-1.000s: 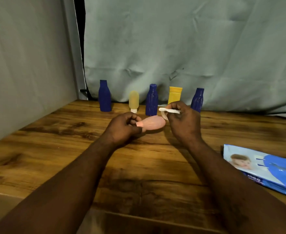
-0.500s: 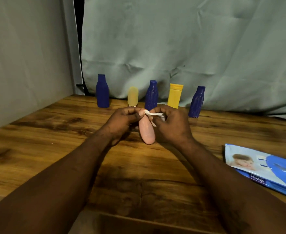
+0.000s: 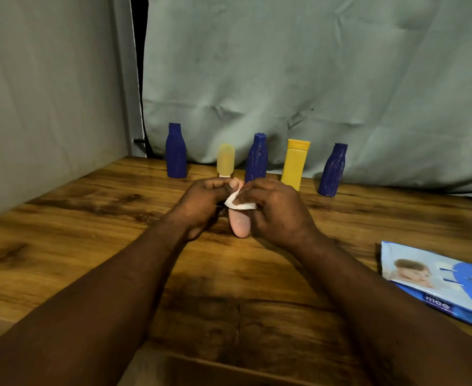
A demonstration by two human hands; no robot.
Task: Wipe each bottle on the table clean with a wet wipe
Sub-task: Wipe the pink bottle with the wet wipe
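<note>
A small pink bottle (image 3: 240, 224) is held above the middle of the wooden table (image 3: 90, 218), its rounded end pointing toward me. My left hand (image 3: 204, 203) grips its far end, thumb on top. My right hand (image 3: 278, 211) pinches a white wet wipe (image 3: 239, 203) against the bottle's upper side. Behind them, along the back edge, stand three dark blue bottles (image 3: 176, 151) (image 3: 256, 158) (image 3: 332, 170), a pale yellow bottle (image 3: 225, 160) and a yellow bottle (image 3: 295, 163).
A blue wet-wipe pack (image 3: 443, 282) lies at the table's right edge. A grey cloth backdrop (image 3: 312, 79) hangs behind the bottles and a grey wall (image 3: 48, 93) closes the left side.
The pink bottle turned from lying sideways to pointing toward me. My right hand brought the wipe down from above onto the bottle and slid it along the top.
</note>
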